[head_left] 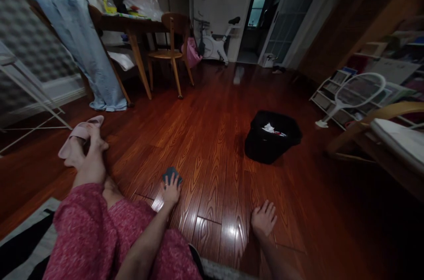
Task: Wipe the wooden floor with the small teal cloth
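Note:
My left hand (171,191) lies with spread fingers on a small dark blue-grey cloth (172,174), which is flat on the reddish wood floor (212,147). Part of the cloth is hidden under the fingers, and a ring shows on one of them. My right hand (264,219) rests palm down on the bare boards, fingers stretched out, with nothing in it. Beyond that hand stands a black trash bin (265,147) with crumpled white paper inside.
My legs in pink patterned trousers (82,227) stretch left, near a pink slipper (82,132). Jeans (77,46) hang by the dining table (132,28) and wooden chair (172,52). An exercise bike (215,43) stands behind. On the right are a white racket (351,92) and shelves.

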Available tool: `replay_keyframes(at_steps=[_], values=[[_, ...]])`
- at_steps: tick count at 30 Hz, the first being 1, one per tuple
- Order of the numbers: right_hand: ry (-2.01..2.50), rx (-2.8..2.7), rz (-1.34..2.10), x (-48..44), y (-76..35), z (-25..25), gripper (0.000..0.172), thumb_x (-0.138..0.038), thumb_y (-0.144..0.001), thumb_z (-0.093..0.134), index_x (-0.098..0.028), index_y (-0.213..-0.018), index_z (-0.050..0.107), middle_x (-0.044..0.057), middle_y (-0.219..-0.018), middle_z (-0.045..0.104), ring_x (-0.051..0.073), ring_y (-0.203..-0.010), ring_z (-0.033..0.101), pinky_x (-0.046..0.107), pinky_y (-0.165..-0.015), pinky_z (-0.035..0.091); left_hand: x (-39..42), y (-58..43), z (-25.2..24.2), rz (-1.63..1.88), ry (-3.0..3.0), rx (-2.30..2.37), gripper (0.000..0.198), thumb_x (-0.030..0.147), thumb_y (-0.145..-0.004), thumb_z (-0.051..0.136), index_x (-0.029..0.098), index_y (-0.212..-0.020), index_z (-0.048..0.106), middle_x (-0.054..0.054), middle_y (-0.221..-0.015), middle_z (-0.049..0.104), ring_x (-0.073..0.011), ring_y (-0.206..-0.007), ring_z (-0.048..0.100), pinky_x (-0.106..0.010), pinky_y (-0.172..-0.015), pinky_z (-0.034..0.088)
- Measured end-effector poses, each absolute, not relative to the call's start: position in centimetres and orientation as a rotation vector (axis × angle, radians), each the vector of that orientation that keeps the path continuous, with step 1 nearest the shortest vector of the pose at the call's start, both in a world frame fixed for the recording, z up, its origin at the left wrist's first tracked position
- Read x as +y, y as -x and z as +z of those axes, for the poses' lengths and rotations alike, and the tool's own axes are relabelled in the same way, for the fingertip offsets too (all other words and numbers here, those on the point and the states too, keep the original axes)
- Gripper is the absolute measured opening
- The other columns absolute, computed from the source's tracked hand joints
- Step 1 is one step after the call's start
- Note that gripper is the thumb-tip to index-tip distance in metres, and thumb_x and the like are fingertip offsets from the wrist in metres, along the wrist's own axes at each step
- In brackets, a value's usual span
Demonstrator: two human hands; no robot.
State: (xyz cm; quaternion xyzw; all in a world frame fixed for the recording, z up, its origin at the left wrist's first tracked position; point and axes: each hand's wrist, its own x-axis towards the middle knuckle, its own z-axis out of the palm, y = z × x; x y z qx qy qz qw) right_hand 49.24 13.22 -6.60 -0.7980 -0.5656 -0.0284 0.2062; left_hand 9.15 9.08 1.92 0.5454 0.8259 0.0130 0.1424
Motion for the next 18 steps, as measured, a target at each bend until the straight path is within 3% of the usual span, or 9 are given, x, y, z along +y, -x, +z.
replay_keyframes(at_steps=[5,9,13,18], values=[[2.318,-1.532,-0.052,12.9,-47.8,-7.3,0.069,-0.03,-0.094,0.019,0.001,-0.154,0.031,0.026,-0.158,0.034,0.033,-0.15,0.023,0.056,-0.117,0.026,7.8,-4.7,0.8,0.025,-1.066,2.744,0.056,0.033,-0.101,0.032,0.021,-0.155,0.035,-0.009,-0.166,0.022,-0.0398,-0.15,0.02,-0.063,-0.117,0.026],[2.342,-1.534,-0.004,13.2,-47.9,-7.3,0.07,-0.032,-0.093,0.022,0.0,-0.155,0.03,0.025,-0.159,0.032,0.032,-0.151,0.021,0.055,-0.118,0.024,8.9,-10.5,0.2,-0.043,-1.169,2.752,0.063,0.038,-0.099,0.039,0.014,-0.157,0.03,-0.016,-0.165,0.02,-0.0468,-0.149,0.016,-0.066,-0.117,0.02],[2.356,-1.524,0.009,13.2,-47.7,-6.7,0.069,-0.033,-0.094,0.021,0.0,-0.154,0.03,0.024,-0.16,0.031,0.032,-0.151,0.02,0.053,-0.119,0.023,7.9,-20.2,-1.2,0.075,-1.859,2.191,0.067,0.044,-0.096,0.048,0.023,-0.157,0.029,-0.009,-0.166,0.016,-0.0451,-0.151,0.004,-0.068,-0.12,0.008],[2.349,-1.513,-0.033,13.2,-47.5,-6.6,0.069,-0.032,-0.093,0.023,-0.001,-0.154,0.032,0.023,-0.159,0.033,0.031,-0.151,0.021,0.053,-0.118,0.023,4.8,-26.9,-3.4,0.186,-2.466,1.096,0.061,0.05,-0.1,0.043,0.039,-0.157,0.024,0.003,-0.166,0.02,-0.035,-0.154,0.004,-0.069,-0.119,0.014]])
